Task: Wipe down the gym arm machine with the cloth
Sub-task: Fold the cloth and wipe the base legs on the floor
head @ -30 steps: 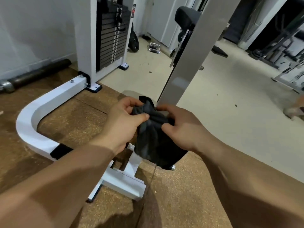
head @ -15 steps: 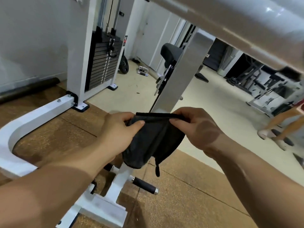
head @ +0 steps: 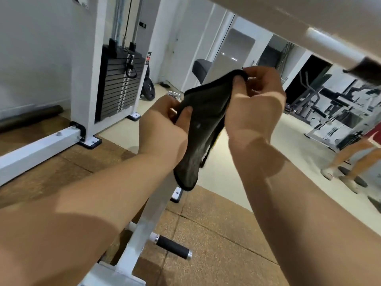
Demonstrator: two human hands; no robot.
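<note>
No legible text; weight stack sticker [head: 148,57] blurred

Left hand [head: 162,122], right hand [head: 259,104] bare; forearms bare, crossed by shadow bands.

Count, hands: 2, the left hand [head: 160,124] and the right hand [head: 257,104], with 1 dark cloth [head: 204,124] held between them. Count, machine parts: 1 white frame [head: 37,149], 1 weight stack [head: 117,87] under 2 guide rods [head: 136,19], 1 dark pad [head: 200,71], 1 black-gripped peg [head: 172,246] low toward the floor's near edge. Count, floor: 1 weight plate [head: 148,88] leaning just beside the stack, 1 dark roll [head: 31,117] along the left wall, 2 legs [head: 348,151] of another person at the right edge.
</note>
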